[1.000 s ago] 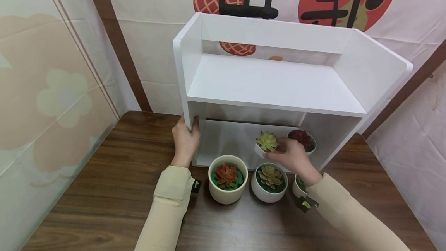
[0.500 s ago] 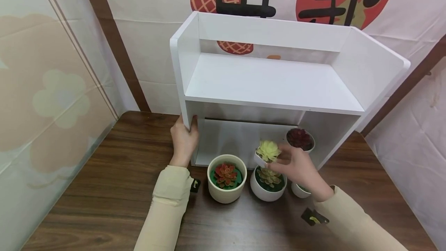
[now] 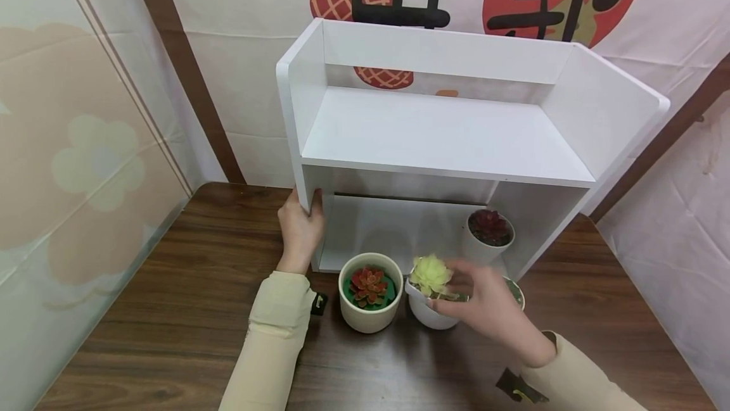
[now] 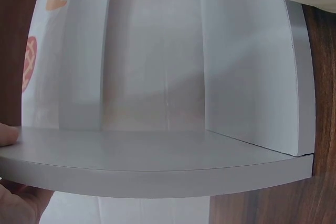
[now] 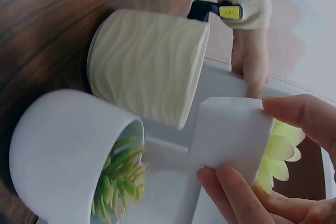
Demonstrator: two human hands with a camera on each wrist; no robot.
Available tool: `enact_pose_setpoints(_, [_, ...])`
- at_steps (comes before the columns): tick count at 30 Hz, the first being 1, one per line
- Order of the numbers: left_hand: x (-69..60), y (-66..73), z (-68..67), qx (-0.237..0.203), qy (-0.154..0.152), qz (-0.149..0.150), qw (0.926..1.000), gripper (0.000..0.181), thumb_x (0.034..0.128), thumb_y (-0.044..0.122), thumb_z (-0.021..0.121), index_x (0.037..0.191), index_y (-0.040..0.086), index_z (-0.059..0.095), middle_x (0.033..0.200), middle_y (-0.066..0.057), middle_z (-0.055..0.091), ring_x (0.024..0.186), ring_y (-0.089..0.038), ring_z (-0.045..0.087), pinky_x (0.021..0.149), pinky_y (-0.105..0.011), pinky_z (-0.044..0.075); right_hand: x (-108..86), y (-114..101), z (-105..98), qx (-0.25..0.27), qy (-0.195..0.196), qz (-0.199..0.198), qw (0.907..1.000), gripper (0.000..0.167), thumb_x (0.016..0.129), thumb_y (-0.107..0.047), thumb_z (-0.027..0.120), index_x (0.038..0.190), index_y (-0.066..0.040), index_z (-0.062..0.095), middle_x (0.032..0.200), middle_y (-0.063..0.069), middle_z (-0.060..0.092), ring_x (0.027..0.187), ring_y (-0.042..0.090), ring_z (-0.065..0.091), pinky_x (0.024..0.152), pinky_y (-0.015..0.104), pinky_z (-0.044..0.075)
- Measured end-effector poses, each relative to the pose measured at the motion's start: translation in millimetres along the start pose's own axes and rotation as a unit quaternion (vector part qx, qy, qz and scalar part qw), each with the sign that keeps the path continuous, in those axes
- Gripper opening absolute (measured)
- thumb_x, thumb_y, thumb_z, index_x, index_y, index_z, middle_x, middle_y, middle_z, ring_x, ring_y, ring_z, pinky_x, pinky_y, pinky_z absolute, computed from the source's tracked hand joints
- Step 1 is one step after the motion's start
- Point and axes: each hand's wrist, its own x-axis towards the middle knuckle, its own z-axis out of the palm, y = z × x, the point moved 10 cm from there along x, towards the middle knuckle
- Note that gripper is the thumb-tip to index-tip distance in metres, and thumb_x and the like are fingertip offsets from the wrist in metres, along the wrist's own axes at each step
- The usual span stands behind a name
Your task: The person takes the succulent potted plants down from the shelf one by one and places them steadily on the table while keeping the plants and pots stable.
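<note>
My left hand (image 3: 302, 230) grips the left side panel (image 4: 157, 177) of a white two-tier shelf (image 3: 445, 135), thumb inside. My right hand (image 3: 487, 306) pinches a small white pot (image 5: 226, 132) holding a yellow-green artificial succulent (image 3: 430, 275). In the head view this pot hangs over the front of a larger white pot (image 3: 430, 319) and partly hides the green succulent (image 5: 121, 179) in it. Beside that stands a cream wavy-sided pot (image 5: 147, 66) with a red succulent (image 3: 369, 286). On the lower tier, at right, sits a white pot with a dark red succulent (image 3: 489, 227).
Another small pot with a green plant (image 3: 516, 292) is partly hidden behind my right hand. The shelf stands on a brown wooden table (image 3: 188, 309) before a printed cloth wall (image 3: 251, 82). The upper tier overhangs the lower one.
My right hand has drawn the small yellow-green succulent pot down and toward me, away from the lower tier, to above the larger white pot. My left hand stays on the side panel.
</note>
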Motion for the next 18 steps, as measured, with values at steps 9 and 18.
enact_pose_setpoints(9, [-0.8,0.4,-0.2,-0.001,0.001,0.005,1.0,0.025,0.0934,0.009,0.058,0.11,-0.008,0.063,0.108,-0.029,0.067,0.099,-0.042,0.065,0.082,-0.056,0.051,-13.6,-6,15,0.017,-0.022,-0.026,0.9993,0.058,0.072,-0.014,0.082,0.122,0.004,0.059,0.112,0.016,0.067,0.086,0.015,0.07,0.069,0.027,0.056])
enact_pose_setpoints(18, [-0.3,1.0,0.1,-0.001,-0.001,0.005,1.0,0.026,0.0939,0.009,0.057,0.113,-0.008,0.062,0.111,-0.029,0.066,0.102,-0.041,0.065,0.083,-0.055,0.051,-26.2,-10,31,0.006,-0.044,-0.072,0.9964,0.055,0.071,-0.014,0.083,0.118,0.005,0.06,0.11,0.017,0.066,0.086,0.019,0.071,0.071,0.024,0.056])
